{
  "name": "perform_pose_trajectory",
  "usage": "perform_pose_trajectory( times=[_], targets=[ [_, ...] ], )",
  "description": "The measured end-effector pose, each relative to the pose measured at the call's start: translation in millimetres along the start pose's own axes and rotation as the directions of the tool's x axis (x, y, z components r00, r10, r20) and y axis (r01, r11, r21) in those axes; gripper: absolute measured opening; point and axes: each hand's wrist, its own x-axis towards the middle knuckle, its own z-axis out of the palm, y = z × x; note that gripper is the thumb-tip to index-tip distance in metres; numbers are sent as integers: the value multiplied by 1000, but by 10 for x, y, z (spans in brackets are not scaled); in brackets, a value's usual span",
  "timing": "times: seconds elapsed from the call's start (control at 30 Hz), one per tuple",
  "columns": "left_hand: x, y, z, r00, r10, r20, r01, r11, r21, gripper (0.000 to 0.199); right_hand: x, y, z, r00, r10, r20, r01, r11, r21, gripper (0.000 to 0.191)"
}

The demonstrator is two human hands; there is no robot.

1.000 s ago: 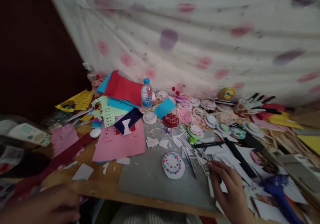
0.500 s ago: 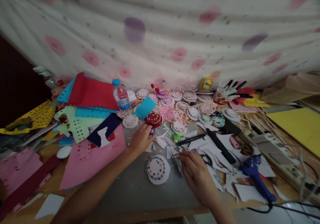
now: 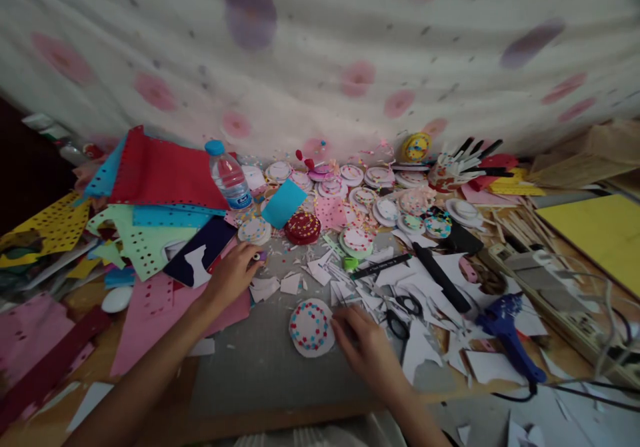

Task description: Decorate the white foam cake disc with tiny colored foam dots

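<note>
My left hand (image 3: 237, 270) has its fingers closed on a small purple item (image 3: 259, 256), left of the paper scraps. A white disc (image 3: 311, 328) ringed with red and blue stars lies on the grey mat (image 3: 240, 374). Beside its right edge is my right hand (image 3: 363, 334), fingers bent and pointing down; something thin and dark shows at the fingertips, too small to name. Black-handled scissors (image 3: 399, 325) lie just right of that hand. Behind the mat stand a dark red round piece (image 3: 303, 228) and several decorated white discs (image 3: 357, 239).
A water bottle (image 3: 229, 176) stands at the back left near red felt sheets (image 3: 170, 174). On the right are a blue glue gun (image 3: 513, 340), a power strip (image 3: 550, 300), white paper scraps (image 3: 425, 354) and a cup of pens (image 3: 447, 170).
My left hand has moved left, away from the dark red piece, with the purple item. My right hand has shifted left, closer to the starred disc. The scissors' handles now show. The view has shifted slightly.
</note>
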Motion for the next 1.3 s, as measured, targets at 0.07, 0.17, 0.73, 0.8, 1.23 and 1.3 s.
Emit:
perform_pose_trajectory(
  times=[0.07,0.17,0.73,0.8,1.23,1.3],
  targets=[
    [-43,-83,7,1000,-4,1,4,1000,15,15,28,-27,70,997,50,52,-50,999,-3,15],
    [-79,-105,25,1000,-2,-16,2,1000,27,19,40,-32,94,990,94,103,-96,995,19,17],
    [-937,808,442,961,165,221,-101,956,-274,87,-17,-27,139,990,132,51,-138,977,161,23],
    [-934,810,479,962,159,223,-99,962,-256,90,-23,-30,123,995,94,22,-96,987,128,23],
    [-930,782,372,960,164,226,-90,948,-306,85,-24,187,-107,991,-10,-130,-13,984,-176,10],
    [-956,753,374,959,163,230,-87,947,-309,85,22,233,-67,996,-19,-86,-6,961,-276,9]
  ],
)
